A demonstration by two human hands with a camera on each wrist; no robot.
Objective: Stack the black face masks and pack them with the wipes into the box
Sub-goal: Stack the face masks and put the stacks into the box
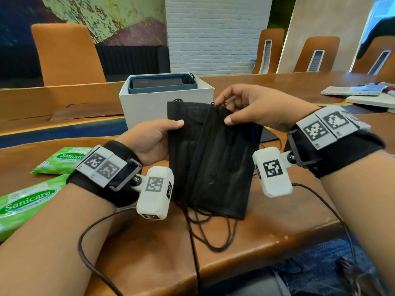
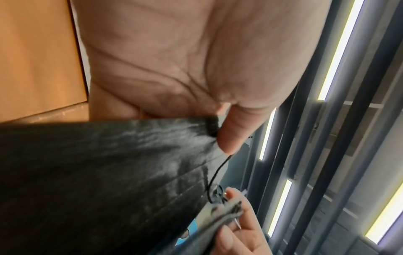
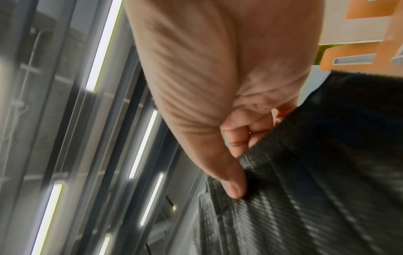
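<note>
While both hands [image 1: 201,124] pinched the black face masks [image 1: 210,159] before the box [image 1: 147,103], edges needed squaring first.

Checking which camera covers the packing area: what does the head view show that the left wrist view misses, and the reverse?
Only head: the white box, two green wipes packs, the table. Only left wrist: lit ceiling strips overhead. Both: the left hand and right hand holding the black face masks, fanned, not squared.
</note>
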